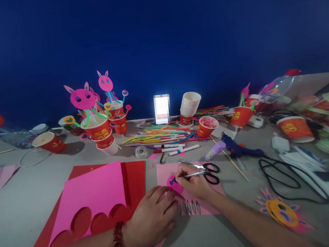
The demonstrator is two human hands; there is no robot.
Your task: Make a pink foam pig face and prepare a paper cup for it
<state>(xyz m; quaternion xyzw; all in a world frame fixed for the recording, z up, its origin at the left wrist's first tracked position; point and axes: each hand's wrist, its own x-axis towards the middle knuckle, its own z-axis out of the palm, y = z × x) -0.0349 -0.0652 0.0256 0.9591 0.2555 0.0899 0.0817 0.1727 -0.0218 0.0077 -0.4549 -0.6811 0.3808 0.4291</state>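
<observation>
Grey tabletop (21,207), pink disc (174,187) between fingers (158,193).

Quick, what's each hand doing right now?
Left hand: open, palm down, fingertips at the edge of the round pink paper.
Right hand: closed around a pen, its tip at that paper.

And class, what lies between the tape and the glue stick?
In the head view, markers, pink scraps and a small black item lie between them.
</observation>
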